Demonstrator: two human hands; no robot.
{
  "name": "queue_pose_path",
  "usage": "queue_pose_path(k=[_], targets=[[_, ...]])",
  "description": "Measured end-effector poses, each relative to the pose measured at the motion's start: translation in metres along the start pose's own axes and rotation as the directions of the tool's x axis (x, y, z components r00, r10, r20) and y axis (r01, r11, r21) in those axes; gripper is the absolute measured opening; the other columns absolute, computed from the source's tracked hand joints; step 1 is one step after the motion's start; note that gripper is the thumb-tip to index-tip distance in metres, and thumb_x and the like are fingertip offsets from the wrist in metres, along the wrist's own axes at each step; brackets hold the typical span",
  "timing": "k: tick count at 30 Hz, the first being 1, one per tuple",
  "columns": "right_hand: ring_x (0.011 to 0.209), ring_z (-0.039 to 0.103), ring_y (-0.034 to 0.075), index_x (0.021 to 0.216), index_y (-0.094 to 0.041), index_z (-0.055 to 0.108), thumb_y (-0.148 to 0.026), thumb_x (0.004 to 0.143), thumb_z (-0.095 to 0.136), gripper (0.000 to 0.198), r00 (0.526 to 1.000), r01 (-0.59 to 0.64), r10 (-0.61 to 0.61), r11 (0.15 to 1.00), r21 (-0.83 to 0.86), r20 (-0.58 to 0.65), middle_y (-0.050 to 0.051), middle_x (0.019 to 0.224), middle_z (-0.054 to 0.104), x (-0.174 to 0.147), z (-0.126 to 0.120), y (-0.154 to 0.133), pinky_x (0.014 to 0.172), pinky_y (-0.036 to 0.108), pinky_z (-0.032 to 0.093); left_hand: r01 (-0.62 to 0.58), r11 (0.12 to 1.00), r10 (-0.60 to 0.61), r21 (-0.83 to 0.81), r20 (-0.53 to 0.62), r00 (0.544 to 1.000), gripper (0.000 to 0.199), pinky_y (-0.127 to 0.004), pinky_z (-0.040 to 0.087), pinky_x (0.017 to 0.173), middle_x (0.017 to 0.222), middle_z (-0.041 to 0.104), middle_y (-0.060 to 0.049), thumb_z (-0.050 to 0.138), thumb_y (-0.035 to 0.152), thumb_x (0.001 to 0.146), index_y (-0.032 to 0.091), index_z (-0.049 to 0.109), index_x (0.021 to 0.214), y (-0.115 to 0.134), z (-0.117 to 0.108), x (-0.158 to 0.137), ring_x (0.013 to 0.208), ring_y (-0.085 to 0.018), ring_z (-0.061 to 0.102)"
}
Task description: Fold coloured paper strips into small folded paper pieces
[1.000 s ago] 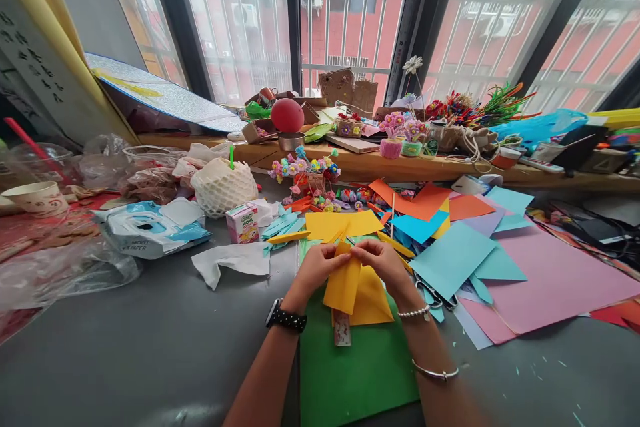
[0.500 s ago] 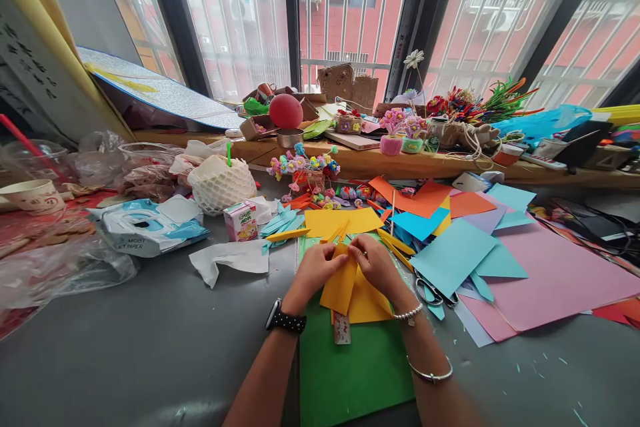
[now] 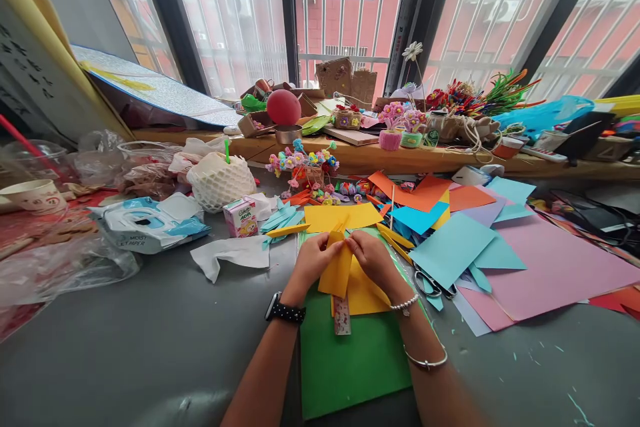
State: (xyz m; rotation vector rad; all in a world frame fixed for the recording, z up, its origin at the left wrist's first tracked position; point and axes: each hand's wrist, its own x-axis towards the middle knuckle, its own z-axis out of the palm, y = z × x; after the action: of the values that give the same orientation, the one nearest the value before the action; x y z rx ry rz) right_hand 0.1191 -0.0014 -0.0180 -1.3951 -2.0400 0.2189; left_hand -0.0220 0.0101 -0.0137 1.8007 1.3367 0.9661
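Between my two hands is a folded piece of yellow paper (image 3: 334, 275), its lower end hanging toward me. My left hand (image 3: 316, 259) pinches it from the left, thumb on top. My right hand (image 3: 371, 257) grips its upper right edge with closed fingers. Under it lie another yellow sheet (image 3: 367, 290) and a small patterned ruler (image 3: 342, 317), partly covered. These rest on a green board (image 3: 355, 367). Just beyond my fingers is a flat yellow sheet (image 3: 345, 215), with thin yellow strips partly hidden by my hands.
Scissors (image 3: 430, 282) lie right of the board, beside blue sheets (image 3: 453, 248) and a large pink sheet (image 3: 560, 267). On the left are a wet-wipe pack (image 3: 147, 223), a small pink box (image 3: 241, 217) and a white tissue (image 3: 230, 257). Craft flowers (image 3: 305, 167) stand behind.
The folded yellow paper has drawn in narrower and more upright between my hands. My right fingers have closed in on its edge. The view has shifted slightly.
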Motion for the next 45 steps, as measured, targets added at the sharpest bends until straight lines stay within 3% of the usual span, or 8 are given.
queue_pose_path(k=[7, 17, 23, 26, 29, 32, 39, 45], targets=[[0.057, 0.046, 0.014, 0.062, -0.018, 0.044, -0.029, 0.084, 0.035, 0.026, 0.999, -0.025, 0.030, 0.992, 0.120, -0.042, 0.002, 0.062, 0.051, 0.002, 0.001, -0.001, 0.052, 0.023, 0.032, -0.005, 1.000, 0.002, -0.029, -0.106, 0.994, 0.029, -0.021, 0.022, 0.046, 0.051, 0.035, 0.005, 0.048, 0.039, 0.067, 0.017, 0.036, 0.052, 0.002, 0.002, -0.001, 0.050, -0.008, 0.032], [0.056, 0.049, 0.012, 0.060, -0.016, 0.056, -0.030, 0.071, 0.054, 0.018, 0.981, -0.145, 0.188, 0.852, 0.503, -0.036, 0.001, 0.061, 0.057, 0.001, -0.014, 0.002, 0.052, 0.023, 0.037, -0.021, 0.999, 0.022, -0.034, 0.035, 0.999, 0.026, -0.021, 0.027, 0.047, 0.053, 0.046, 0.003, 0.054, 0.038, 0.065, 0.015, 0.047, 0.054, 0.004, -0.003, -0.003, 0.052, -0.010, 0.041], [0.050, 0.052, 0.010, 0.068, -0.015, 0.055, -0.037, 0.064, 0.060, 0.023, 0.805, -0.240, 0.589, 0.437, 0.867, -0.074, 0.000, 0.059, 0.058, 0.001, -0.012, 0.009, 0.049, 0.021, 0.042, 0.054, 0.918, -0.153, -0.392, -0.227, 0.962, 0.053, -0.027, 0.043, 0.068, 0.096, 0.056, -0.010, 0.066, 0.039, 0.056, 0.014, 0.048, 0.099, -0.003, -0.001, 0.002, 0.082, -0.017, 0.055], [0.057, 0.058, 0.011, 0.067, -0.016, 0.053, -0.033, 0.059, 0.065, 0.023, 0.800, -0.253, 0.597, 0.235, 0.938, 0.067, 0.002, 0.063, 0.063, 0.001, -0.014, 0.004, 0.056, 0.022, 0.046, 0.096, 0.858, -0.184, -0.504, -0.127, 0.975, 0.051, -0.028, 0.045, 0.070, 0.096, 0.058, -0.011, 0.065, 0.039, 0.058, 0.013, 0.049, 0.099, -0.001, 0.001, 0.002, 0.084, -0.018, 0.056], [0.059, 0.059, 0.012, 0.065, -0.016, 0.050, -0.032, 0.058, 0.066, 0.024, 0.834, -0.301, 0.520, 0.149, 0.942, 0.185, 0.002, 0.063, 0.063, 0.000, -0.014, -0.004, 0.059, 0.023, 0.046, 0.112, 0.866, -0.109, -0.487, 0.034, 0.993, 0.037, -0.028, 0.045, 0.068, 0.086, 0.061, -0.009, 0.062, 0.039, 0.060, 0.012, 0.057, 0.085, 0.004, 0.003, 0.000, 0.080, -0.018, 0.057], [0.057, 0.056, 0.009, 0.061, -0.016, 0.050, -0.032, 0.059, 0.065, 0.023, 0.870, -0.346, 0.441, 0.224, 0.911, 0.222, -0.001, 0.061, 0.060, -0.001, -0.010, -0.012, 0.057, 0.021, 0.044, 0.092, 0.867, -0.088, -0.490, 0.031, 0.996, 0.031, -0.028, 0.045, 0.066, 0.075, 0.063, -0.007, 0.062, 0.038, 0.061, 0.011, 0.061, 0.075, 0.006, 0.004, -0.001, 0.073, -0.017, 0.058], [0.057, 0.051, 0.010, 0.066, -0.013, 0.059, -0.036, 0.066, 0.058, 0.023, 0.946, -0.321, 0.245, 0.630, 0.707, 0.212, 0.001, 0.062, 0.057, -0.001, -0.008, -0.008, 0.053, 0.021, 0.041, 0.038, 0.810, -0.125, -0.585, -0.109, 0.986, 0.026, -0.026, 0.046, 0.066, 0.073, 0.063, -0.003, 0.059, 0.035, 0.064, 0.012, 0.059, 0.076, 0.004, 0.001, -0.002, 0.064, -0.012, 0.058], [0.085, 0.056, 0.015, 0.106, -0.021, 0.051, -0.026, 0.077, 0.046, 0.029, 0.987, -0.079, 0.154, 0.712, 0.698, -0.045, 0.006, 0.099, 0.058, -0.003, -0.020, 0.000, 0.069, 0.028, 0.047, 0.007, 0.871, -0.108, -0.491, -0.178, 0.978, 0.020, -0.023, 0.046, 0.056, 0.064, 0.060, -0.001, 0.057, 0.031, 0.066, 0.012, 0.056, 0.070, 0.004, 0.000, -0.002, 0.056, -0.011, 0.056]])
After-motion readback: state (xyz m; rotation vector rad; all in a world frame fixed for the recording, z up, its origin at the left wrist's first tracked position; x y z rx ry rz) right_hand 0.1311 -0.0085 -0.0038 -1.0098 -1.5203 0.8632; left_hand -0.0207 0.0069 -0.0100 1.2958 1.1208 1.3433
